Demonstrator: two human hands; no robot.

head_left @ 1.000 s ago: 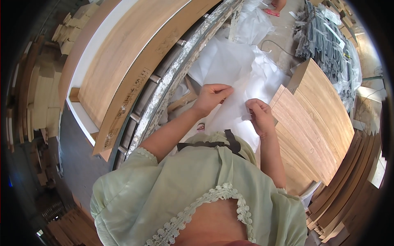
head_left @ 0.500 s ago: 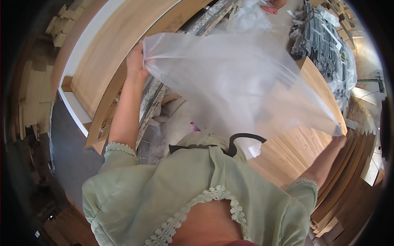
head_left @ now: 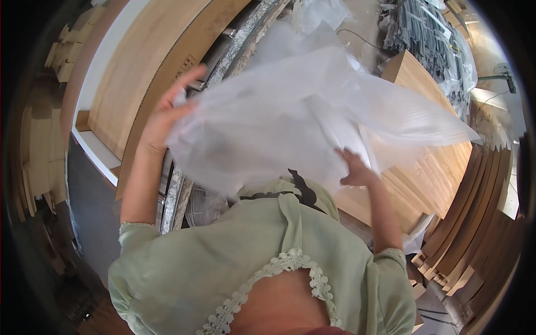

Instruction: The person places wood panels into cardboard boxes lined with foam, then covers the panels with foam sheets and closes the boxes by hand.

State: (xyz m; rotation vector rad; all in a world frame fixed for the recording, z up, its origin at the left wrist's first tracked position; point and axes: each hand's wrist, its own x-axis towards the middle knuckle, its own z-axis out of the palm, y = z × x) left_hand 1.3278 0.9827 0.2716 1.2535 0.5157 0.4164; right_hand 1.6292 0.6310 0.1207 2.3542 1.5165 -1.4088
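A translucent white sheet of thin packing foam or plastic [head_left: 268, 128] billows in front of me, creased and partly blurred. My left hand [head_left: 162, 123] is at its left edge, fingers spread, with a bit of the sheet's edge between thumb and fingers but no closed grip visible. Near the sheet's right part, my right hand [head_left: 359, 170] has its fingers apart, with fingertips at or touching the film. Beneath the sheet on the right lies a stack of wood-grain panels [head_left: 430, 178], partly covered by it.
Left of me stands a large wood-grain panel with white edging [head_left: 131, 84], beside a brown cardboard strip [head_left: 181, 61]. A worn metal rail [head_left: 240, 50] runs alongside. Grey wrapped strips [head_left: 427, 50] are bundled at far right. Curved brown boards [head_left: 463, 223] stack at right.
My right hand has let go of the sheet's far right corner and moved left toward my body. My left hand has come lower and opened from its grip. The sheet has sagged and folded.
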